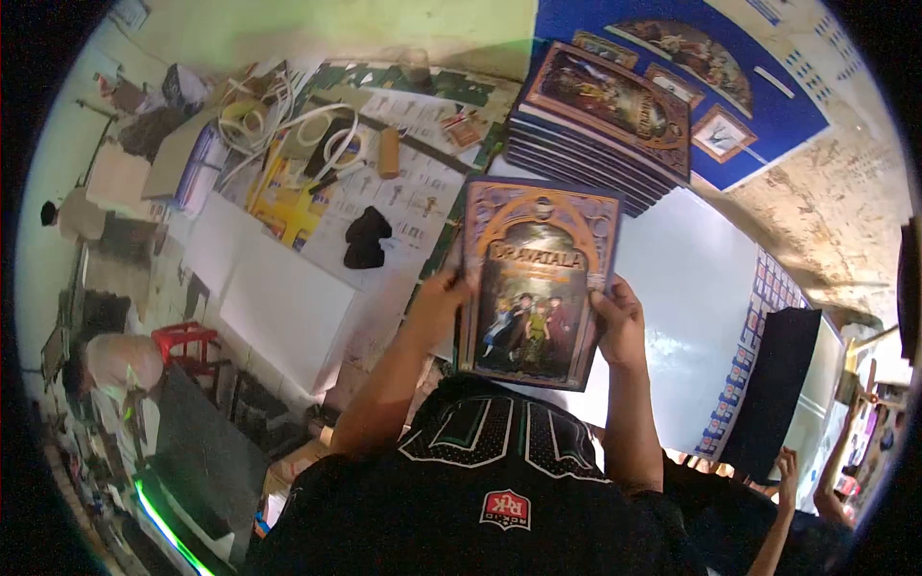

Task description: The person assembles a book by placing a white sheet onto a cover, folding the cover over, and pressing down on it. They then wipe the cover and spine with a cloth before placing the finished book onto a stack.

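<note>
An illustrated book with a purple and gold border, titled "DRAVATALA", is held upright in front of my chest, its cover facing up at me. My left hand grips its left edge, and my right hand has hold of the lower right edge. Fingers of both hands are partly hidden behind it. Just beyond its top edge lies a stack of similar books, the topmost one turned sideways.
A white tabletop extends right, with printed pieces and a black strip. Tape rolls, a brown cylinder and a black cloth-like item lie left. Blue printed sheet lies behind. Another person's hand shows lower right.
</note>
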`<state>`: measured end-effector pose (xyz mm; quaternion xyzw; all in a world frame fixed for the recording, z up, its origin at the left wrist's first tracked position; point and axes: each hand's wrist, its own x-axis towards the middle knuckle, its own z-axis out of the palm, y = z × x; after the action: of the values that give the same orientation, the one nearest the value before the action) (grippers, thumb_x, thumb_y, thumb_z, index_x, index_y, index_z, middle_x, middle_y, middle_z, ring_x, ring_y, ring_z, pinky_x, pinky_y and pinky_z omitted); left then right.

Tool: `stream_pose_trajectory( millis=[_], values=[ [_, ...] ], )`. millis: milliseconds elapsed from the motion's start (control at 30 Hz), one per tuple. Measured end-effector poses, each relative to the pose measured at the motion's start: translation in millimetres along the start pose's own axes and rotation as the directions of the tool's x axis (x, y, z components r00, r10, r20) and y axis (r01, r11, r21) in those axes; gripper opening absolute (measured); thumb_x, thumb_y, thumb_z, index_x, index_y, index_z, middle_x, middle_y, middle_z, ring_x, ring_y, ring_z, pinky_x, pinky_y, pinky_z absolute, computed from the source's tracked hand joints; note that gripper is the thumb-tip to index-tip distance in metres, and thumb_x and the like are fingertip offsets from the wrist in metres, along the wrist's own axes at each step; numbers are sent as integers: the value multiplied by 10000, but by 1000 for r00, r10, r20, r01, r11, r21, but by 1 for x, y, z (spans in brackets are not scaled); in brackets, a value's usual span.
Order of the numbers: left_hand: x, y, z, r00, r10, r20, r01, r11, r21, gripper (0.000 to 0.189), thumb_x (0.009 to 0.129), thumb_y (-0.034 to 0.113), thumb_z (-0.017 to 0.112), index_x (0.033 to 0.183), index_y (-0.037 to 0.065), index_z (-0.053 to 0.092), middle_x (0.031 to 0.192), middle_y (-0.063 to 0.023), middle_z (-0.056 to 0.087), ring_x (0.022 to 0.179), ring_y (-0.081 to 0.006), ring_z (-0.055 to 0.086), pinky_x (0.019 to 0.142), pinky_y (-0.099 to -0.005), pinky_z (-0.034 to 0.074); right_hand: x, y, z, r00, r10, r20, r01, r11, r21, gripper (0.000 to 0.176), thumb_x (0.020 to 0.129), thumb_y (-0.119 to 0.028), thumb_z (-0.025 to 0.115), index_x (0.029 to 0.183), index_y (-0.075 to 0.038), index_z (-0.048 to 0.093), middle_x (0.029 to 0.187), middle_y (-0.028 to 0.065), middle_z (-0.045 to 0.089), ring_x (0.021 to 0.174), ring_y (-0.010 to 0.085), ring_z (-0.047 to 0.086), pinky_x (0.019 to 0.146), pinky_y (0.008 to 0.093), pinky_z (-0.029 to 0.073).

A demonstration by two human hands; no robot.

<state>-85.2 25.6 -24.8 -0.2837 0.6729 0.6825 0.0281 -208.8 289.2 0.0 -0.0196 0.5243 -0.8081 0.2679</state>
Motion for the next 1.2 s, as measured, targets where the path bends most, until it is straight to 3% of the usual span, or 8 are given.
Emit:
stream_pose_trajectory(
  millis=[367,467,533,633,733,1033,1133,1200],
  values=[
    [1,29,-9,958,273,89,-193,843,-501,439,870,195,700,1224,-18,552,1180,-91,598,1085,-181,556,957,-321,428,-47,-61,39,977,-147,152,184,943,-276,363,894,13,603,1246,56,530,1060,104,663,946,137,602,849,274,475],
    [-10,94,-6,762,587,-273,-644,730,-229,540,853,198,707,1292,-36,496,1361,-169,475,1252,-247,459,1048,-378,357,-51,-69,39,977,-137,162,191,902,-387,340,882,-7,625,1212,46,562,1003,111,685,898,142,623,816,279,486],
    [-29,135,-14,423,896,-135,-626,396,672,628,839,246,717,1335,-33,452,1474,-206,341,1348,-322,354,1090,-431,290,-51,-73,40,975,-128,182,198,873,-447,325,875,-17,634,1191,38,582,974,119,697,872,147,636,800,284,493],
    [-42,174,-3,506,798,329,-715,174,677,565,834,305,720,1280,11,535,1390,-168,473,1283,-356,421,1047,-452,320,-50,-81,45,935,-99,342,308,707,-637,296,867,-50,653,1155,5,614,942,163,704,826,187,676,757,310,510],
    [-51,186,5,747,547,378,-662,663,350,317,888,262,676,1076,10,640,967,-160,675,874,-298,654,746,-343,498,-48,-83,45,915,-62,400,336,665,-667,312,863,-70,670,1160,6,611,928,172,700,815,207,683,752,316,514],
    [-47,163,-1,782,503,368,-616,713,335,311,905,205,656,1131,-5,617,1011,-183,675,905,-291,663,763,-341,501,-36,-85,33,891,-30,453,361,650,-668,333,845,-86,690,1156,4,612,910,174,696,769,278,697,701,329,531],
    [8,100,-24,608,785,117,-790,583,188,489,925,253,624,1310,-22,502,1290,-246,551,1203,-337,538,995,-368,413,-44,-99,43,904,7,427,375,463,-803,318,835,-76,688,1143,-30,627,933,170,694,764,318,690,689,347,540],
    [68,39,-48,708,510,-489,-98,757,646,679,934,434,525,1427,9,331,1456,-274,290,1349,-410,282,1098,-469,223,-47,-99,43,890,-28,455,427,401,-810,311,830,-64,684,1136,-45,633,928,166,692,760,327,683,677,354,540]
  ],
)
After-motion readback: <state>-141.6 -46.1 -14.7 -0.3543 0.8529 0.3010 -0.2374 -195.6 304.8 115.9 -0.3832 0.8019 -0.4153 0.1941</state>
